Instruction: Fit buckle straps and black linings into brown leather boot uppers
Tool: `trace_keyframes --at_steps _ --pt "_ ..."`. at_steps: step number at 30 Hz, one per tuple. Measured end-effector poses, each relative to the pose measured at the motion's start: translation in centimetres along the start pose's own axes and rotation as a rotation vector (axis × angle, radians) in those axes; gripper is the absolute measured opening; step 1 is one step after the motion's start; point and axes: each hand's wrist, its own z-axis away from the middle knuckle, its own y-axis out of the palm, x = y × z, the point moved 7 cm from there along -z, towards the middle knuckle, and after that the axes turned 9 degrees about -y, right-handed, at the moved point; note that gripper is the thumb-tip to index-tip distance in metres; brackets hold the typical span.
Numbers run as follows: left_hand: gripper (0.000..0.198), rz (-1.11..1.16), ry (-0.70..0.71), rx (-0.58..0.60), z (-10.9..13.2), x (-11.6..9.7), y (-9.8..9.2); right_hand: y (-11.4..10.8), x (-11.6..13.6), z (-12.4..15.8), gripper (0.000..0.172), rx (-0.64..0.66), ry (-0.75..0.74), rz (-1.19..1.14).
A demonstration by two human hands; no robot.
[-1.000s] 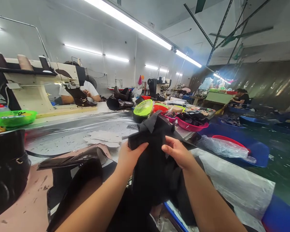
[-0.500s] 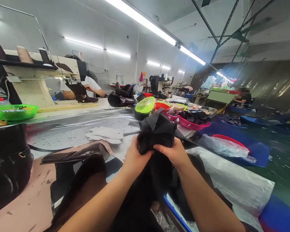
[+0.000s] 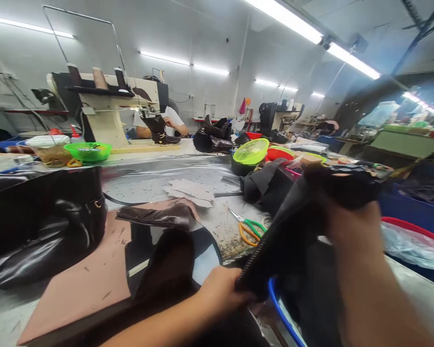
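Clutching black material (image 3: 292, 236), both hands (image 3: 222, 289) (image 3: 358, 226)

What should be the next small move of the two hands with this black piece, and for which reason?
Probably level the black piece by lowering the right hand: the piece slants, with the left hand low at its toothed-looking edge and the blurred right hand higher, near its upper end.

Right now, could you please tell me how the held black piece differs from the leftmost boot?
The black piece looks matte; the boot is glossy. The left hand and right hand hold the black piece, while the boot rests on the table. A gold ring shows on the boot, none on the black piece. Both are dark.
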Motion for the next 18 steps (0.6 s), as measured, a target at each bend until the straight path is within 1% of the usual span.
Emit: trace_keyframes --at_steps 1,2,3,4,5,6,7,8,9,10,11,12,13,14,16,17,18 --pt "0.023 -0.007 -0.016 0.065 1.4 0.1 0.0 -0.7 0.4 -0.9 0.03 -0.028 -0.027 0.053" --pt "0.031 0.0 -0.008 0.125 2.9 -0.1 -0.4 -1.1 0.8 -1.9 0.028 -0.033 -0.06 0.109" --pt "0.042 0.006 0.012 0.157 4.6 -0.5 -1.6 -1.5 1.0 -2.9 0.026 -0.044 -0.095 0.135" --pt "0.044 0.015 0.06 0.188 6.2 -1.0 -3.2 -1.4 1.0 -3.9 0.025 -0.021 -0.123 0.145" --pt "0.041 0.046 0.074 0.139 7.5 -1.0 -5.7 -1.0 0.6 -4.8 0.026 0.027 -0.128 0.141" --pt "0.036 0.066 0.031 0.012 8.5 -0.3 -8.9 -0.1 -0.1 -5.6 0.028 0.113 -0.113 0.127" --pt "0.026 0.053 -0.059 -0.158 9.1 1.0 -12.5 1.3 -1.0 -6.0 0.031 0.244 -0.083 0.11" --pt "0.016 0.041 -0.13 -0.399 9.7 2.5 -16.4 3.2 -2.1 -6.1 0.033 0.402 -0.05 0.095" --pt "0.013 0.039 -0.184 -0.576 10.0 4.0 -19.4 5.3 -3.1 -5.6 0.034 0.571 -0.021 0.079" --pt "0.016 0.068 -0.243 -0.646 9.7 5.6 -21.4 7.5 -4.1 -4.9 0.034 0.73 0.002 0.058" --pt "0.019 0.12 -0.283 -0.606 8.7 7.0 -22.2 9.5 -4.9 -3.9 0.032 0.859 0.022 0.036" --pt "0.021 0.203 -0.273 -0.557 7.5 7.8 -22.4 11.5 -5.5 -2.8 0.03 0.959 0.042 0.018" --pt "0.023 0.282 -0.256 -0.489 6.2 8.3 -22.0 13.2 -6.1 -1.8 0.027 1.031 0.069 0.006" --pt "0.026 0.361 -0.241 -0.404 5.1 8.3 -21.2 14.8 -6.5 -0.8 0.024 1.092 0.104 -0.001" --pt "0.028 0.478 -0.246 -0.213 3.7 7.6 -18.6 17.6 -7.2 1.2 0.02 1.207 0.179 -0.014" --pt "0.029 0.511 -0.262 -0.145 3.5 7.2 -17.4 18.7 -7.4 2.2 0.019 1.265 0.21 -0.02" --pt "0.029 0.531 -0.28 -0.116 3.7 6.8 -16.4 19.5 -7.5 3.0 0.02 1.321 0.237 -0.028"
